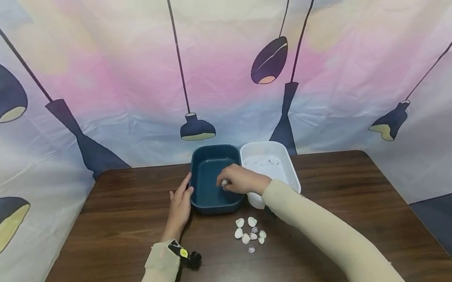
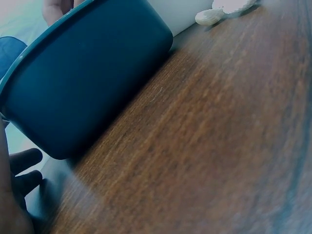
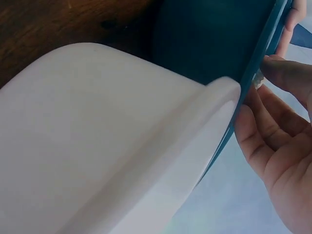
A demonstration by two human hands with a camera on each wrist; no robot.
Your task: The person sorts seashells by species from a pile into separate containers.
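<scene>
My right hand (image 1: 239,178) pinches a small pale seashell (image 1: 224,183) between thumb and fingers, over the dark teal plastic bin (image 1: 218,208). In the right wrist view a bit of the shell (image 3: 259,79) peeks out at the fingertips. With fingers extended, my left hand (image 1: 180,208) rests against the bin's left side. Right beside the teal bin stands a white bin (image 1: 290,175) with small dark and pale bits on its floor, partly covered by my right forearm. In front of both bins lie several white and purplish seashells (image 1: 238,233), loosely grouped on the table.
The brown wood-grain table (image 1: 115,241) extends to both sides of the bins. Behind it hangs a cloth backdrop (image 1: 127,77) printed with lamps. A black device (image 1: 190,258) is strapped at my left wrist.
</scene>
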